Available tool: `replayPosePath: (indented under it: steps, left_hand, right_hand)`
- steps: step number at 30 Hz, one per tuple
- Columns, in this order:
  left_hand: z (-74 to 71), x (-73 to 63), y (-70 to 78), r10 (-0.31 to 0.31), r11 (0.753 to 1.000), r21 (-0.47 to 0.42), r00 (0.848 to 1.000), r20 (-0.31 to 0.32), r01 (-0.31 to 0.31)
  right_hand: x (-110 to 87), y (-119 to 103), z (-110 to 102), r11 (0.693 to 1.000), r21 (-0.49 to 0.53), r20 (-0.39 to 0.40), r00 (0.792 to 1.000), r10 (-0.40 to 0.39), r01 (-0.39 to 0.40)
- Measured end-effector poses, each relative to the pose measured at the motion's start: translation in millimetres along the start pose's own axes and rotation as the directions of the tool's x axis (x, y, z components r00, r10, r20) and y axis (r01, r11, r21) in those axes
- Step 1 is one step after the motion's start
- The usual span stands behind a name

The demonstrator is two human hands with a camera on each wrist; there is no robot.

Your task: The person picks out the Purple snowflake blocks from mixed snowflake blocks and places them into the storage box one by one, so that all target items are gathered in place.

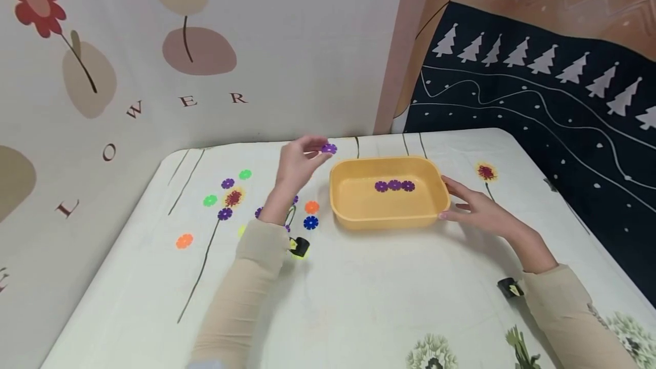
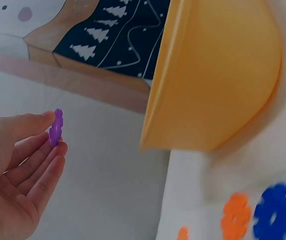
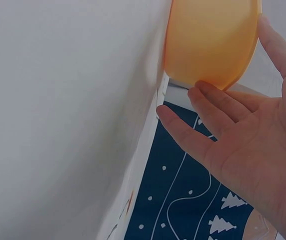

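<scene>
My left hand (image 1: 299, 165) is raised near the left rim of a yellow plastic tray (image 1: 389, 222). Between its thumb and fingers it pinches a purple flower-shaped plastic disc (image 1: 329, 148), seen edge-on in the left wrist view (image 2: 56, 128). Three purple discs (image 1: 394, 185) lie in a row inside the tray. At the tray's right end, my right hand (image 1: 479, 206) touches the wall with fairly straight, spread fingers; in the right wrist view the thumb (image 3: 278, 45) reaches the rim.
Left of the tray, loose discs lie scattered on the flower-print cloth: orange (image 1: 311, 207), blue (image 1: 310, 222), green (image 1: 245, 174) and purple (image 1: 225, 213). My left forearm hides some. Printed fabric hangs behind the table (image 1: 359, 295).
</scene>
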State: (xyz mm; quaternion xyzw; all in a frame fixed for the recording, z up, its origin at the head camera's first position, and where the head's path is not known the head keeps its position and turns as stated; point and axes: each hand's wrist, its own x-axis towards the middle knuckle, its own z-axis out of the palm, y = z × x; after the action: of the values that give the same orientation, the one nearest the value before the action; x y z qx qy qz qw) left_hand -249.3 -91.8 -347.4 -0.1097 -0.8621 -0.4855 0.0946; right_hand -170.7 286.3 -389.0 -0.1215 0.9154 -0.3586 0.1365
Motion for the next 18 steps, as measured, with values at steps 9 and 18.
replayPosePath:
  steps: [9,18]
  left_hand:
    - [43.7,-2.1,2.6,-0.02,1.0,0.006,0.992,0.125,0.019]
    - [72.3,1.0,4.7,-0.056,0.998,0.034,0.969,0.241,0.049]
  right_hand:
    - [0.2,-4,-1,1.0,0.007,0.006,1.0,-0.004,0.004]
    - [-1.2,-5,-1,1.0,0.005,0.008,1.0,0.005,-0.005]
